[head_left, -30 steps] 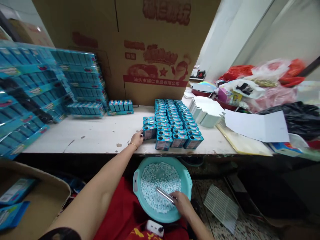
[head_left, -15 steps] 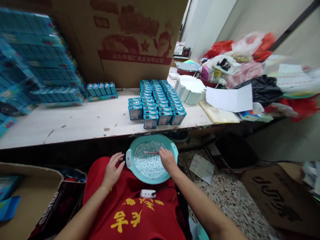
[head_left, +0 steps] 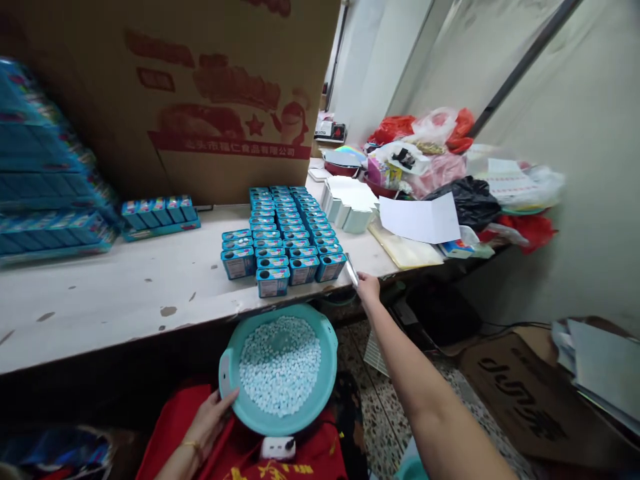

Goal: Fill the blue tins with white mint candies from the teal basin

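Right hand [head_left: 369, 288] pinching metal tool [head_left: 352, 271]: long axis runs forward-left from the hand, tip beside front-right blue box [head_left: 331, 267]. Bench [head_left: 130, 287] edge passes at the hand; bare strip ahead, between boxes and yellowish pad [head_left: 407, 250]. Left hand [head_left: 210, 421] at basin [head_left: 327, 373] rim; can't tell if gripping.
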A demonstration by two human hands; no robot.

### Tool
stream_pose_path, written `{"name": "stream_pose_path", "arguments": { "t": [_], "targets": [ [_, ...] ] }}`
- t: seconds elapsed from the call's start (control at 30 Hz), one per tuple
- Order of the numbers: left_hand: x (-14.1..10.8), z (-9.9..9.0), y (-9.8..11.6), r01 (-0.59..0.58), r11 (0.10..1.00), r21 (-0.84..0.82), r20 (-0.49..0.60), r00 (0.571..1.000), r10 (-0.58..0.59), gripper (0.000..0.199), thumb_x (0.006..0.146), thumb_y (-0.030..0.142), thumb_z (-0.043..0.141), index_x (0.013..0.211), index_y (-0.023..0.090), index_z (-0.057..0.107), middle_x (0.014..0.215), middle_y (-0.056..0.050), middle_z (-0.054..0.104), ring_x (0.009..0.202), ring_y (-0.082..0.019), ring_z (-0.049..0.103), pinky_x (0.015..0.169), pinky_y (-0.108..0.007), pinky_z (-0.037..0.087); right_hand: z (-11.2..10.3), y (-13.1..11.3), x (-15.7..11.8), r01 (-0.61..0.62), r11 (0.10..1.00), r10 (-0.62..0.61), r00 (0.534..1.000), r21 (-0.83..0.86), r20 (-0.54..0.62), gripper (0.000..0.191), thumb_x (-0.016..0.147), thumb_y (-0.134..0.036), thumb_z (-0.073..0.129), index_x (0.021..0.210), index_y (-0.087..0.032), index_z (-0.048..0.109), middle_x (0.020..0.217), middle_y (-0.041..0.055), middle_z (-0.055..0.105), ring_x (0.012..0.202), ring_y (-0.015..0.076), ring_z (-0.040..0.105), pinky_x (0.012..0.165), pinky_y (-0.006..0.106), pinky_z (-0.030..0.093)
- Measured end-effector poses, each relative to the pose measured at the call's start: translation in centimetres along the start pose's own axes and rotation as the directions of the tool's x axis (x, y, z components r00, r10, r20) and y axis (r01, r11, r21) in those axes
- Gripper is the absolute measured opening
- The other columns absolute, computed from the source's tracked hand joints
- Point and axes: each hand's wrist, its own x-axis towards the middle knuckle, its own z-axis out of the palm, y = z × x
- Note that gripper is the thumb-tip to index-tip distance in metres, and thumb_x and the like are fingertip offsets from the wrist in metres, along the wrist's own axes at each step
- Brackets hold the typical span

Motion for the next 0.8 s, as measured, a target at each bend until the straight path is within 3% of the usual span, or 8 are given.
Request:
{"name": "stream_pose_path", "arguments": {
  "t": [0.1, 0.2, 0.33, 0.43, 0.5, 0.57, 0.67, 0.8],
  "targets": [
    [2.1, 0.7, -0.2, 0.104, 0.995, -0.012, -0.052, 0.993, -0.104, 0.039, 0.061, 0.021, 0.072, 0.095, 0.008, 0.058, 0.086, -0.016, 0.068, 0.090, -0.028, 0.063, 0.084, -0.036, 0.050, 0.7, -0.1, 3.6, 0.041, 0.999, -0.039, 0.998, -0.034, 0.059, 0.035, 0.066, -0.013, 0.047, 0.096, -0.012, 0.065, 0.088, 0.0080, 0.068, 0.084, 0.0175, 0.061, 0.078, 0.029, 0.046],
    [3.3, 0.6, -0.5, 0.125, 0.992, 0.032, -0.109, 0.987, -0.120, 0.038, 0.058, 0.019, 0.073, 0.092, 0.009, 0.059, 0.084, -0.015, 0.069, 0.088, -0.030, 0.063, 0.083, -0.039, 0.051, 0.2, 0.2, 4.7, 0.131, 0.991, -0.127, 0.988, -0.035, 0.089, 0.036, 0.072, -0.017, 0.043, 0.103, -0.013, 0.062, 0.101, 0.0081, 0.064, 0.093, 0.0166, 0.057, 0.085, 0.031, 0.043],
    [2.9, 1.1, 0.1, 0.117, 0.993, 0.032, -0.204, 0.973, -0.108, 0.030, 0.060, 0.006, 0.066, 0.088, 0.011, 0.059, 0.079, -0.012, 0.070, 0.081, -0.028, 0.065, 0.083, -0.041, 0.050, -1.7, 2.1, 2.0, 0.393, 0.914, -0.385, 0.919, -0.098, 0.089, 0.032, 0.080, -0.020, 0.038, 0.102, -0.016, 0.062, 0.101, 0.0093, 0.061, 0.095, 0.0180, 0.054, 0.088, 0.035, 0.041],
    [1.1, 2.3, 1.2, 0.131, 0.991, 0.001, -0.338, 0.933, -0.123, 0.030, 0.058, -0.002, 0.060, 0.086, 0.009, 0.058, 0.071, -0.011, 0.069, 0.072, -0.025, 0.066, 0.079, -0.038, 0.052, -2.8, 3.8, -1.4, 0.435, 0.887, -0.417, 0.899, -0.156, 0.136, 0.032, 0.082, -0.020, 0.036, 0.101, -0.017, 0.062, 0.095, 0.0088, 0.061, 0.091, 0.0179, 0.054, 0.085, 0.035, 0.042],
    [-0.9, 3.0, 1.8, 0.135, 0.990, -0.035, -0.418, 0.898, -0.137, 0.032, 0.057, -0.003, 0.058, 0.086, 0.010, 0.059, 0.067, -0.009, 0.068, 0.067, -0.024, 0.066, 0.075, -0.038, 0.052, -3.2, 4.5, -3.3, 0.482, 0.849, -0.426, 0.867, -0.216, 0.259, 0.032, 0.083, -0.019, 0.036, 0.102, -0.017, 0.061, 0.097, 0.0093, 0.060, 0.091, 0.0186, 0.053, 0.084, 0.035, 0.041],
    [-3.6, 3.8, 1.7, 0.131, 0.988, -0.080, -0.502, 0.851, -0.154, 0.034, 0.057, -0.003, 0.058, 0.089, 0.010, 0.058, 0.064, -0.008, 0.067, 0.062, -0.024, 0.065, 0.071, -0.039, 0.053, -3.4, 4.5, -4.6, 0.566, 0.778, -0.438, 0.799, -0.272, 0.412, 0.033, 0.082, -0.018, 0.036, 0.107, -0.016, 0.059, 0.107, 0.0106, 0.057, 0.097, 0.0202, 0.050, 0.084, 0.035, 0.040],
    [-8.0, 5.3, 0.3, 0.090, 0.982, -0.168, -0.619, 0.766, -0.176, 0.039, 0.057, -0.003, 0.056, 0.094, 0.008, 0.057, 0.061, -0.007, 0.066, 0.057, -0.023, 0.064, 0.068, -0.041, 0.053, -3.5, 3.4, -5.7, 0.707, 0.656, -0.467, 0.655, -0.264, 0.594, 0.038, 0.081, -0.014, 0.036, 0.115, -0.015, 0.054, 0.121, 0.0113, 0.049, 0.108, 0.0227, 0.043, 0.087, 0.037, 0.036],
    [-13.5, 6.4, -2.1, -0.057, 0.947, -0.317, -0.707, 0.680, -0.196, 0.046, 0.056, -0.006, 0.052, 0.100, 0.007, 0.055, 0.063, -0.006, 0.065, 0.060, -0.021, 0.064, 0.073, -0.040, 0.053, -3.4, 1.2, -7.4, 0.852, 0.524, -0.549, 0.361, -0.026, 0.754, 0.038, 0.079, -0.010, 0.038, 0.113, -0.014, 0.056, 0.118, 0.0112, 0.053, 0.106, 0.0213, 0.044, 0.088, 0.036, 0.036]
  ]
}}
